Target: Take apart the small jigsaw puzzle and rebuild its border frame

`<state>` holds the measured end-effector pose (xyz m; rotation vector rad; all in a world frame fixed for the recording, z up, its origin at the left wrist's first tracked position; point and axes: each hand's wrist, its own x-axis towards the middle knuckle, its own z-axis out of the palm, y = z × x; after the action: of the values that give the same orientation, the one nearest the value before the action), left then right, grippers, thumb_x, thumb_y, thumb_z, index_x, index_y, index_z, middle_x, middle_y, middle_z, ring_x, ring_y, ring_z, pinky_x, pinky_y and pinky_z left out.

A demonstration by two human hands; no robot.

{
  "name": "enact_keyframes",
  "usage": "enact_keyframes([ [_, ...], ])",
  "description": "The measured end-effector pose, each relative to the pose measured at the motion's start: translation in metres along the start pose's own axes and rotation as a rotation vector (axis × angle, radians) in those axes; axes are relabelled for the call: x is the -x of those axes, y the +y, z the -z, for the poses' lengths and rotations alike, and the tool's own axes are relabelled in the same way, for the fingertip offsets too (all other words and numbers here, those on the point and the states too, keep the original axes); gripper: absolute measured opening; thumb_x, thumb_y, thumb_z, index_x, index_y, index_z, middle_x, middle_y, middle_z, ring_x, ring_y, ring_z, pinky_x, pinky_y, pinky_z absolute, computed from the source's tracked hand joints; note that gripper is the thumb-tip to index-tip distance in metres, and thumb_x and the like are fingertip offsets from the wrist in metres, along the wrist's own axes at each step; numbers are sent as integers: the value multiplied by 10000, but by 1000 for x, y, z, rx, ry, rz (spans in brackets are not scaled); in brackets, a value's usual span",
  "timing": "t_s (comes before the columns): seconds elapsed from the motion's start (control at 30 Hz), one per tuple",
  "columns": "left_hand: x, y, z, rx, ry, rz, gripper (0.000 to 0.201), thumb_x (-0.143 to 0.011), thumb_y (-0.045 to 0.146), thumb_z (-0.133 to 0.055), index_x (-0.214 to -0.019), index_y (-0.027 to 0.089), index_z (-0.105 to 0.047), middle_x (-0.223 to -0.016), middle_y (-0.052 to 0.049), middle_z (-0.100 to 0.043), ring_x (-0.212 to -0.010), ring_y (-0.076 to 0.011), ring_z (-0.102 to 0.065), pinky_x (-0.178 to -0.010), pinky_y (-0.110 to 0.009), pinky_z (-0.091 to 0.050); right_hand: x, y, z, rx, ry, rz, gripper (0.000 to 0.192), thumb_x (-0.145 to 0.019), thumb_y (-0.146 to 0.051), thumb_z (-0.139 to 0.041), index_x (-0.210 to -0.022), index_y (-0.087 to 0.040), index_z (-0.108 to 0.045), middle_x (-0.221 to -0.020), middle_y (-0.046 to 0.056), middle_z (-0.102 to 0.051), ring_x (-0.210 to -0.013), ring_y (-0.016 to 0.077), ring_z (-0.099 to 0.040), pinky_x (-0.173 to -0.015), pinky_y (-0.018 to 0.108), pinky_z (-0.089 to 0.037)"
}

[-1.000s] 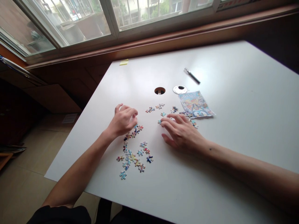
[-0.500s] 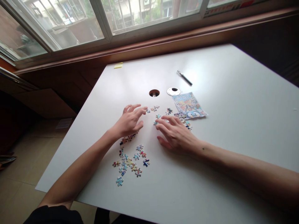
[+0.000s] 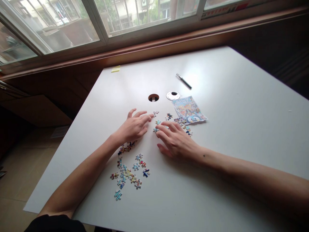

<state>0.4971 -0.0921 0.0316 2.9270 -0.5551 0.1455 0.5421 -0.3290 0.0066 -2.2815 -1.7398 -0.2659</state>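
On the white desk below the window, we note the left hand and right hand lying flat, fingers spread and gripping nothing, fingertips touching small coloured cardboard jigsaw pieces; more pieces lie nearer us.

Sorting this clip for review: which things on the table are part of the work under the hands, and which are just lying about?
In use: left hand; right hand; loose puzzle pieces; small pieces by the fingertips; printed puzzle picture.

Lying about: pen; round cable-hole cap; yellow sticky note; open cable hole.
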Motion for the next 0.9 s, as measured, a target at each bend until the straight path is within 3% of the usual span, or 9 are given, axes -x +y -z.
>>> enact_keyframes([
  [0.1, 5, -3, 11, -42, 40, 26, 203, -899, 148, -453, -1011, 228, -602, -1095, -21, -723, -1186, -220, -587, -1192, -519, -114, 0, 0, 0, 6, 5, 2, 206, -941, -311, -507, -1063, -155, -562, -1299, 150, -574, -1217, 332, -428, -990, 465, -358],
  [0.23, 6, -12, 25, -98, 34, 93, 187, -886, 141, -442, -812, 203, -603, -802, -1, -697, -924, -191, -653, -1181, -518, -171, -1, -1, 0, 1, 24, 10, 183, -926, -311, -528, -1041, -171, -556, -1268, 148, -586, -1193, 325, -432, -961, 455, -358],
  [0.33, -5, -19, 20, 22, 35, 114, 339, -846, 70, -401, -1070, 205, -617, -1115, -40, -711, -1125, -195, -613, -1137, -434, -305, -2, -2, 2, -10, 65, -12, 143, -913, -298, -533, -994, -182, -542, -1182, 148, -612, -1134, 313, -462, -948, 454, -363],
  [0.4, -17, -20, 12, 112, 9, 64, 521, -824, 35, -382, -1293, 211, -526, -1392, -51, -589, -1327, -188, -493, -1138, -390, -328, -3, -2, 2, -9, 119, -69, 100, -904, -281, -524, -946, -190, -523, -1105, 138, -625, -1077, 300, -486, -938, 447, -369],
  [0.57, -29, -7, 9, 231, -178, -26, 536, -886, 33, -333, -1371, 239, -433, -1416, -28, -584, -1263, -162, -562, -1223, -469, -183, -1, 4, 0, 18, 224, -198, 78, -889, -261, -513, -921, -199, -478, -1054, 118, -620, -1020, 285, -506, -895, 421, -378],
  [0.67, -7, -2, 31, 362, -229, -23, 533, -892, 37, -338, -1382, 240, -394, -1398, -21, -603, -1300, -155, -531, -1204, -425, -270, 1, 8, -1, 10, 229, -216, 86, -887, -264, -512, -924, -202, -465, -1060, 112, -613, -1019, 284, -510, -873, 416, -375],
  [0.77, 39, 1, 53, 379, -80, 170, 486, -988, 196, -365, -1467, 262, -321, -1501, -39, -493, -1364, -182, -475, -1155, -383, -374, 1, 9, -2, -8, 216, -232, 78, -895, -264, -501, -928, -200, -470, -1079, 115, -609, -1031, 286, -513, -867, 418, -376],
  [0.83, 76, 14, 56, 250, -6, 328, 517, -997, 378, -437, -1487, 250, -334, -1525, -76, -452, -1415, -258, -412, -1171, -451, -357, 1, 8, -2, -20, 203, -239, 82, -903, -271, -495, -932, -194, -485, -1086, 119, -611, -1045, 289, -514, -874, 421, -381],
  [0.9, 110, 39, 45, 92, -23, 371, 686, -951, 522, -513, -1534, 233, -298, -1623, -100, -273, -1513, -348, -188, -1213, -543, -249, 0, 7, -3, -28, 183, -241, 113, -913, -284, -491, -956, -182, -512, -1120, 130, -612, -1069, 295, -514, -893, 428, -387],
])
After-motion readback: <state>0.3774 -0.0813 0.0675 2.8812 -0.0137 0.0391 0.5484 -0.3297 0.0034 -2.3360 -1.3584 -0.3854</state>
